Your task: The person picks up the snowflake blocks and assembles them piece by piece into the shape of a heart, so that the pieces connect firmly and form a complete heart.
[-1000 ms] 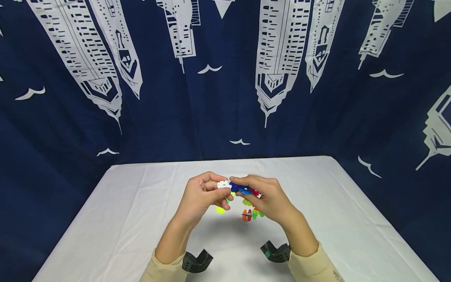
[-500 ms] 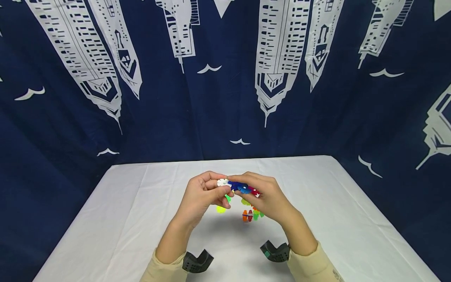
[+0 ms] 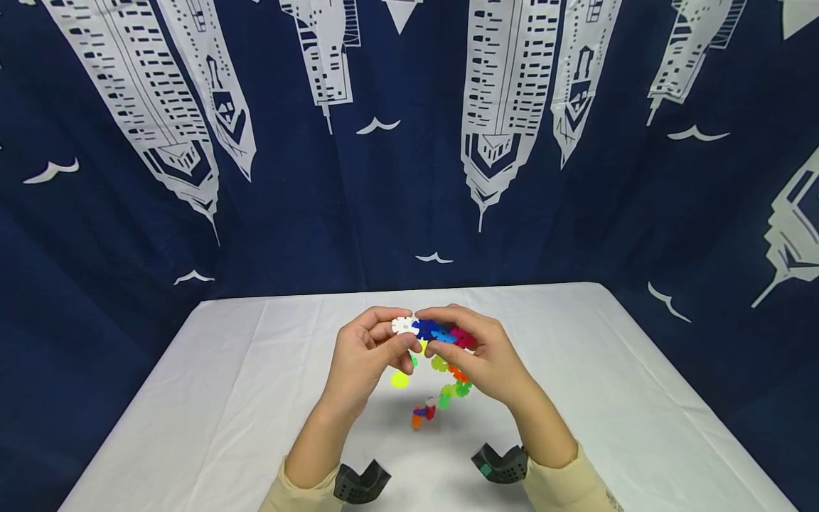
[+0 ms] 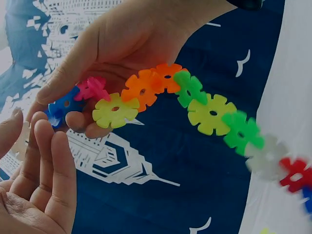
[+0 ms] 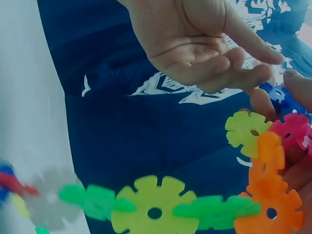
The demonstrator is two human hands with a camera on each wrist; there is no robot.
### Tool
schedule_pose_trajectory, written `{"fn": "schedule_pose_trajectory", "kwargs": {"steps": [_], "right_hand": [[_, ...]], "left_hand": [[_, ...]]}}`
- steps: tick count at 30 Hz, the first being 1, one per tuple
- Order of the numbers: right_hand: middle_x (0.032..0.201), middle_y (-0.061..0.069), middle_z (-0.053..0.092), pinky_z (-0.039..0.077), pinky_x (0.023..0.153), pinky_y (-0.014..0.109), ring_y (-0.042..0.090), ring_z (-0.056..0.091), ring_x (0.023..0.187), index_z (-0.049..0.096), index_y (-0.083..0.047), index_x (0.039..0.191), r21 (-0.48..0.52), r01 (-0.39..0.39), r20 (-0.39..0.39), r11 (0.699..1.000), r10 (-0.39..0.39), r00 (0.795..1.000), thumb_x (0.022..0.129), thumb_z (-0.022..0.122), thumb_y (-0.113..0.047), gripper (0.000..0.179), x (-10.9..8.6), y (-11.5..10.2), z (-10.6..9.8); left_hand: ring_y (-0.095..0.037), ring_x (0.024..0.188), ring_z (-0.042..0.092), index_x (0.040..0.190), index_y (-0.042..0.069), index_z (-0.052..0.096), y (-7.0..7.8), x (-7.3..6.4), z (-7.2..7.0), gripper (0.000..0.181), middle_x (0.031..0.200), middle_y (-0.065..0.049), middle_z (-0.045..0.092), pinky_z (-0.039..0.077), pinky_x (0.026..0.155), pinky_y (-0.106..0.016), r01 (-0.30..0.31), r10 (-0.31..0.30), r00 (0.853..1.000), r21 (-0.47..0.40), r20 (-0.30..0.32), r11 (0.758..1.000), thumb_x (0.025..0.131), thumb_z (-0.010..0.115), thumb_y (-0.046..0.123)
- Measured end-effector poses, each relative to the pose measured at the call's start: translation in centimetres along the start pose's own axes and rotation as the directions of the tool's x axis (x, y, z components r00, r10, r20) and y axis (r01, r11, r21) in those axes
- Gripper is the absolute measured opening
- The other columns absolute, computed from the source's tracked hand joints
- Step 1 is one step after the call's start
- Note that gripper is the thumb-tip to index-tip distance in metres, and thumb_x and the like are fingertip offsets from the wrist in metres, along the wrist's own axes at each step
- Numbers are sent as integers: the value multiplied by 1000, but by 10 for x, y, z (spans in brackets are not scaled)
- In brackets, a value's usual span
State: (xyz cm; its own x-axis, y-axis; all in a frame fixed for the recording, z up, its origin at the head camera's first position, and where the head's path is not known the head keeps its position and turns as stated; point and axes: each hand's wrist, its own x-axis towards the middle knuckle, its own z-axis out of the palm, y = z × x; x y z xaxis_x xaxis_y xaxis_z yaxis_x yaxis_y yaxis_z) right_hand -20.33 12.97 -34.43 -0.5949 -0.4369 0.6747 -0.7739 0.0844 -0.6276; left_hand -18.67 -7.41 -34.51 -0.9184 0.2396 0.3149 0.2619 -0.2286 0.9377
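My left hand pinches a white flower-shaped plastic disc between thumb and fingers. Its edge meets a dark blue disc at the end of a chain of such notched discs. My right hand grips the chain there, over the light blue disc and the pink disc. From under my right hand the rest hangs down: yellow, orange, green, clear and red discs. An orange disc forms its low end. My left fingers hide part of the white disc.
A bright yellow disc and a bit of green show beneath my hands. A white cloth covers the table, and a navy curtain with white building prints hangs behind. Black wrist devices sit by both sleeves.
Both hands have risen slightly, and the held row of discs shows more of its face. The chain's low end has swung left and closer to me.
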Motion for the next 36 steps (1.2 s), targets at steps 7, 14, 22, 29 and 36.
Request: {"fn": "schedule_pose_trajectory", "kwargs": {"steps": [7, 14, 22, 29, 36], "right_hand": [[96, 17, 68, 60, 65, 27, 14, 71, 79, 62, -4, 126, 46, -67, -27, 997, 69, 997, 91, 66, 4, 36, -1, 2, 2], [103, 10, 70, 60, 69, 27, 13, 70, 81, 63, -9, 127, -14, -149, -27, 989, 149, 989, 91, 69, -3, 37, -2, 10, -1], [110, 4, 73, 58, 65, 26, 11, 66, 76, 67, -14, 124, -117, -201, -33, 973, 199, 979, 88, 75, -10, 37, -1, 10, -8], [101, 7, 76, 57, 60, 26, 10, 66, 69, 72, -11, 117, -116, -276, -71, 954, 269, 961, 85, 79, -14, 33, -1, 9, -9], [95, 6, 74, 54, 58, 24, 20, 63, 68, 74, -12, 115, -112, -338, -93, 934, 329, 940, 88, 77, -17, 28, -1, 9, -12]], "left_hand": [[-14, 60, 64, 127, 3, 61, -5, 3, -4, 31, 85, 1, 72, 61, 63, -29, -12, 12, 1000, 57, 4, 998, 97, 63, 12], [-12, 69, 65, 128, 2, 63, -15, 7, -4, 34, 88, -2, 67, 60, 61, -28, 27, -26, 999, 26, -21, 999, 95, 66, 8], [-12, 73, 67, 129, 5, 63, -19, 8, 2, 36, 92, -2, 62, 60, 62, -27, 46, -46, 999, 29, -17, 999, 94, 69, 9], [-14, 75, 67, 129, 5, 61, -22, 7, 5, 37, 93, -1, 65, 60, 62, -26, 63, -63, 998, 26, 5, 998, 93, 70, 10], [-20, 77, 67, 127, 10, 63, -26, 13, -5, 30, 105, -12, 72, 61, 65, -30, 73, -71, 997, 110, -21, 991, 97, 63, 13]]}}
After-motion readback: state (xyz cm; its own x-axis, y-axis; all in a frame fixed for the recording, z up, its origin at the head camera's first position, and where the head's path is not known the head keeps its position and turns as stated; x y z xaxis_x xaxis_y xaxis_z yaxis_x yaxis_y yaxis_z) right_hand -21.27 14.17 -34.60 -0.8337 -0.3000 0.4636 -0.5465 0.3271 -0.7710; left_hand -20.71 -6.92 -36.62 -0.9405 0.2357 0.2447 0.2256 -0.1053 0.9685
